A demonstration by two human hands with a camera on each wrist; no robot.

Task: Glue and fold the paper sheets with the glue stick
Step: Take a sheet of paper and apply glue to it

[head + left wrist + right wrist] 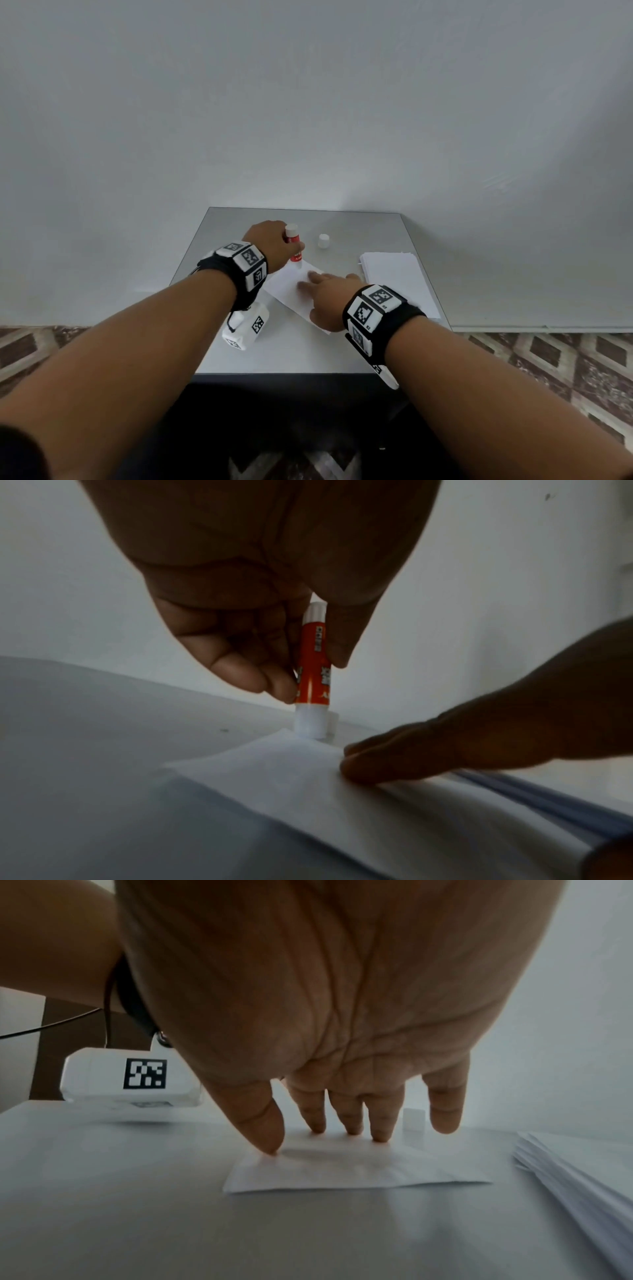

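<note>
Pinning the paper sheet [294, 291] flat, right hand [327, 298] spreads straight fingers; sheet looks light, floppy, likely to skid. Left hand [270, 245] clamps the rigid glue stick [312, 666] mid-barrel, tip on sheet's far corner. Cap [323, 241] beyond the sheet.

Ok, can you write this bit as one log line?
left hand: holds glue stick | tip: on sheet | right hand: presses sheet
</note>
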